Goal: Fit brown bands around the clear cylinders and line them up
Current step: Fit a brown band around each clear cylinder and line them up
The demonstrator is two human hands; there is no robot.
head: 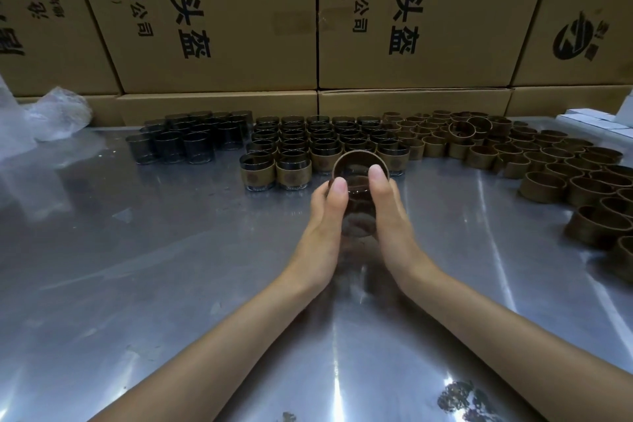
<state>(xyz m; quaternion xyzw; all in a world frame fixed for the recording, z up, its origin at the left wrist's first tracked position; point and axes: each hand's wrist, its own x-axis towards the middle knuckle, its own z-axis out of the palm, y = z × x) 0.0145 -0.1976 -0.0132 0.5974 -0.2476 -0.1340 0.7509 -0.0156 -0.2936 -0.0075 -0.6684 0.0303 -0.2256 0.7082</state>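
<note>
Both hands hold one clear cylinder (358, 212) above the metal table, tilted with its mouth facing away. A brown band (356, 156) sits around its far end. My left hand (325, 216) grips the cylinder's left side with its thumb on the rim. My right hand (385, 209) grips the right side, its thumb pressing the band's edge. Just beyond stand rows of banded cylinders (294, 173). Bare clear cylinders (185, 144) are grouped at the back left. Loose brown bands (548, 161) spread across the right.
The shiny metal table (171, 284) reflects light. Stacked cardboard boxes (219, 17) form a wall along the back. Crumpled clear plastic (51, 113) lies at the far left. White boxes (599, 120) sit at the far right edge.
</note>
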